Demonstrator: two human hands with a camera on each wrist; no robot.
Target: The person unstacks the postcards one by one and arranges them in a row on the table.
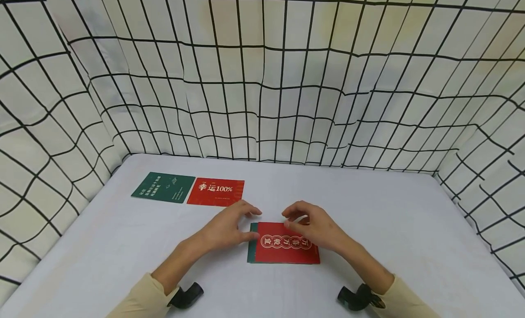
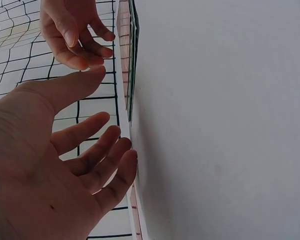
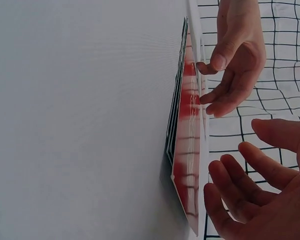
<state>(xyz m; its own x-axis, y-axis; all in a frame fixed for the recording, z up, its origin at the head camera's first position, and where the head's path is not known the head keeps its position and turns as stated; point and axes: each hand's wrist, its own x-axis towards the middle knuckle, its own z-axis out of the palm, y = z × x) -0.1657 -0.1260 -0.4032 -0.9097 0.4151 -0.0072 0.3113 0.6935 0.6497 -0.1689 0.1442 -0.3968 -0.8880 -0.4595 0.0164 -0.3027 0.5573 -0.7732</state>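
Note:
A small stack of cards lies on the table before me. On top is a red card with white characters in linked rings, and a green card shows along its left side. My left hand is by the stack's left end, thumb and fingers spread apart and holding nothing. Over the right part of the red card hovers my right hand, its fingers loosely bent. In the right wrist view a gap separates that hand's fingertips from the stack, and nothing is between them.
Farther back on the left, a green card with white writing lies beside a red card marked 100%. White cloth covers the table. Black netting over white sheeting stands at the back and both sides.

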